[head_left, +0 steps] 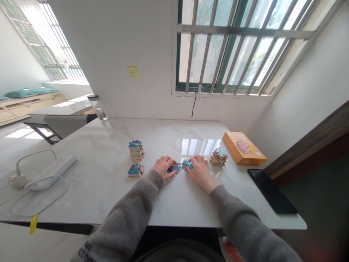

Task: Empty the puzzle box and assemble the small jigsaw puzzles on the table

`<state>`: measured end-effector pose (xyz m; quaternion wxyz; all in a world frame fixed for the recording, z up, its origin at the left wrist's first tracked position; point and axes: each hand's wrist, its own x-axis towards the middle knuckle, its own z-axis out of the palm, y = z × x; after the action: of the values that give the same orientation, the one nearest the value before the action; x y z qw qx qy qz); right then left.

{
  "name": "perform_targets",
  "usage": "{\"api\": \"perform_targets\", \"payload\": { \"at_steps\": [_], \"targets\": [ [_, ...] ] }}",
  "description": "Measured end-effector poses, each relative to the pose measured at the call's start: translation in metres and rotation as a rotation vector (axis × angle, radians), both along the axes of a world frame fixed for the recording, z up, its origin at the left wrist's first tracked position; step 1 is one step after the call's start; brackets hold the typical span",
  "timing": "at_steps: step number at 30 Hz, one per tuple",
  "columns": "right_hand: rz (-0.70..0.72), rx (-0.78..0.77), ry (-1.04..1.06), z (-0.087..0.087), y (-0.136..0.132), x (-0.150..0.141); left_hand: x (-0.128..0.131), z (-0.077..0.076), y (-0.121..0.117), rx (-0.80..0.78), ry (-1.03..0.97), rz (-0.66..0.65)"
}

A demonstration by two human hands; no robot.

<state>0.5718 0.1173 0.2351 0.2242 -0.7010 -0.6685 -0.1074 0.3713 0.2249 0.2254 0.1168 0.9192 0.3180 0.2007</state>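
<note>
On the white marbled table, my left hand point(165, 166) has its fingers curled round a dark blue puzzle piece point(174, 167) with an orange patch. Facing it, my right hand point(200, 170) grips a turquoise puzzle piece point(187, 165). The two pieces lie close together between my hands; whether their edges interlock I cannot tell. Left of my left hand stand a tall stack of puzzle pieces point(136, 151) and, nearer me, a low stack point(135, 170). A leaning pile of puzzle pieces point(219, 157) sits just beyond my right hand.
An orange box point(244, 148) and a black tablet-like slab point(272, 191) lie at the right. A power strip point(51, 173) with looping cables occupies the left side. A clear bottle point(98, 108) stands at the back left corner. The table's front edge point(188, 226) runs before my body.
</note>
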Motion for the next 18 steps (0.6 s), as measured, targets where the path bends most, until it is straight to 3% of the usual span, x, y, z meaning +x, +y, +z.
{"api": "perform_targets", "payload": {
  "at_steps": [3,11,18],
  "targets": [
    [-0.013,-0.086,-0.029,-0.004,0.006,-0.002,0.001,0.002,0.0,0.0,0.01,0.003],
    [0.046,-0.089,-0.018,0.007,-0.003,0.008,0.001,0.005,0.0,0.003,-0.028,0.002],
    [0.393,-0.061,0.162,0.005,-0.012,-0.007,-0.002,0.008,0.004,0.02,-0.124,-0.098]
  ]
}}
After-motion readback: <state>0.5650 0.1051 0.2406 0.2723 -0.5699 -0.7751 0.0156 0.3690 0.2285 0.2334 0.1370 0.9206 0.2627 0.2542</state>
